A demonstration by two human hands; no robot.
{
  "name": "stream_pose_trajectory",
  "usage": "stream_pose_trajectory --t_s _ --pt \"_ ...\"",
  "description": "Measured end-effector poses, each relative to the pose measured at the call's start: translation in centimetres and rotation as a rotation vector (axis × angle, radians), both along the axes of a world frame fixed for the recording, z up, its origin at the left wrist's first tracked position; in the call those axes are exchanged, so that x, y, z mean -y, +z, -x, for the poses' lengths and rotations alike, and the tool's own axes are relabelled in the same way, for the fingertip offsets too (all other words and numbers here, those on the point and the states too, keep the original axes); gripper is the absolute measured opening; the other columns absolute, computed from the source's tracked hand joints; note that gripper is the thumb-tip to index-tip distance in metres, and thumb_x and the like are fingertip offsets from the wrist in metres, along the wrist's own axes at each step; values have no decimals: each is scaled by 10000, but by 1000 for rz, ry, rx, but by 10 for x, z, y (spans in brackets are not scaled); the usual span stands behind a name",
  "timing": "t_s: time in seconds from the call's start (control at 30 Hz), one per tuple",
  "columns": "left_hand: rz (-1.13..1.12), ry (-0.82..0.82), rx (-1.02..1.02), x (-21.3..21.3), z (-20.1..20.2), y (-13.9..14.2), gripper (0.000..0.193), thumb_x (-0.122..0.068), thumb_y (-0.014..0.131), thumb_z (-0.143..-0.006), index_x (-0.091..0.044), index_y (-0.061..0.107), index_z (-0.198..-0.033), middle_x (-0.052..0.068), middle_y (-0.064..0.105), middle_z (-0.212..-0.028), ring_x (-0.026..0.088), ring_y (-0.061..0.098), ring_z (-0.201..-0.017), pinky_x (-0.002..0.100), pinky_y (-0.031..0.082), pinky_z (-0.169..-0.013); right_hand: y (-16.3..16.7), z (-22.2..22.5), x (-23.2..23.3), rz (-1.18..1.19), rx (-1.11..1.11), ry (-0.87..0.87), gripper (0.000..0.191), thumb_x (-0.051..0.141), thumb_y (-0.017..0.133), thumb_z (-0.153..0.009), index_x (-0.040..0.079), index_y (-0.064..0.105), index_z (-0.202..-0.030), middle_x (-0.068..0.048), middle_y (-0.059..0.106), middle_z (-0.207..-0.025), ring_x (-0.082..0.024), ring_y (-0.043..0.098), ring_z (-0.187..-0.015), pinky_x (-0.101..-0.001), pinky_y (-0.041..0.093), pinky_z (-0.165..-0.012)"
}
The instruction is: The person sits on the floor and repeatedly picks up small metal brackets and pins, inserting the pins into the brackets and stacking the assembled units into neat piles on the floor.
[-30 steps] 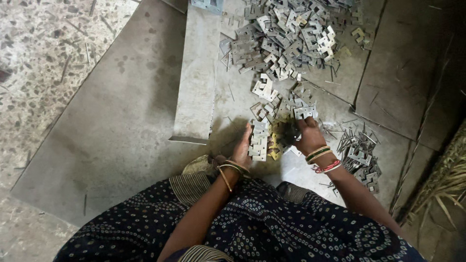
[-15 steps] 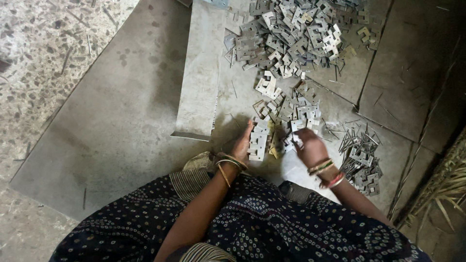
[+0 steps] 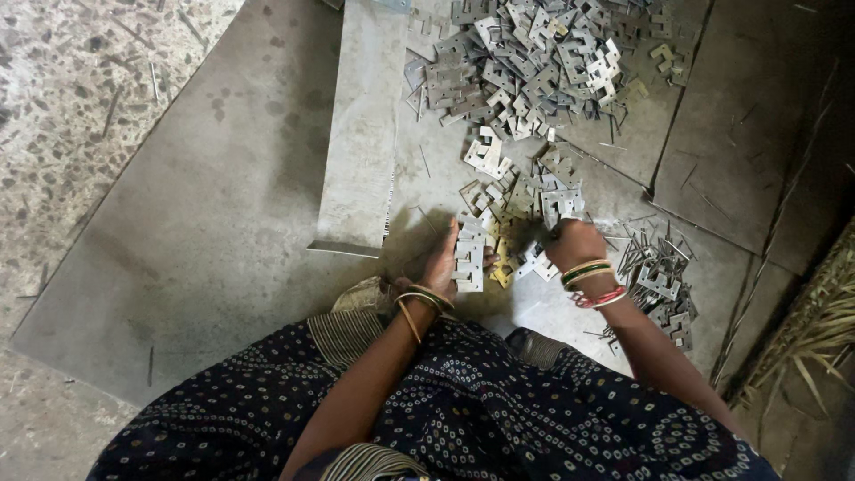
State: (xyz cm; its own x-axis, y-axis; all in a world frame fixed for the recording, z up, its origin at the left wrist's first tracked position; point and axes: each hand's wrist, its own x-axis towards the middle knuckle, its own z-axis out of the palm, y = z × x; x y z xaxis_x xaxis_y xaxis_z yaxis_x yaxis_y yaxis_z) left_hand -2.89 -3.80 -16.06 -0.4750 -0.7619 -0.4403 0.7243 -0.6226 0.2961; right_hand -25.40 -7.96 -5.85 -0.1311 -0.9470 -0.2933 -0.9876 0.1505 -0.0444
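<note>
A grey metal sheet point(image 3: 223, 223) lies on the speckled floor and carries a big heap of small notched metal plates point(image 3: 534, 62) at its far edge. Compared with half a second ago, the right hand point(image 3: 574, 245) has moved a little nearer to the body. The left hand point(image 3: 443, 263) is closed around a stack of pale notched plates point(image 3: 469, 264). The right hand pinches one small plate point(image 3: 537, 264) just beside that stack.
</note>
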Motion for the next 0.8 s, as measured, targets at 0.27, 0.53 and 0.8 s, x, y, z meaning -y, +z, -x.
stream_pose_trajectory --t_s 0.27,0.53,0.8 --pt "6 67 125 1 1 1 606 -635 550 -966 -94 652 -1220 50 738 -1018 161 743 -860 361 636 -751 18 4 -16 -38 557 153 239 118 764 -818 38 770 -1043 -152 799 -935 -236 782 -780 -349 642 -761" --pt "48 27 191 3 -6 -2 641 -710 511 -972 -114 679 -1138 25 715 -853 134 693 -673 314 592 -607 -28 -12 -58 211 -88 942 568 26 748 -691 -2 672 -1253 -192 637 -1279 -308 685 -1082 -371 603 -896" --pt "9 61 174 7 -9 -5 650 -730 537 -968 -108 677 -1098 30 708 -845 145 680 -647 330 595 -581 -17 -8 -42 295 157 718 183 21 772 -862 15 756 -1045 -150 759 -1053 -256 725 -921 -350 627 -773"
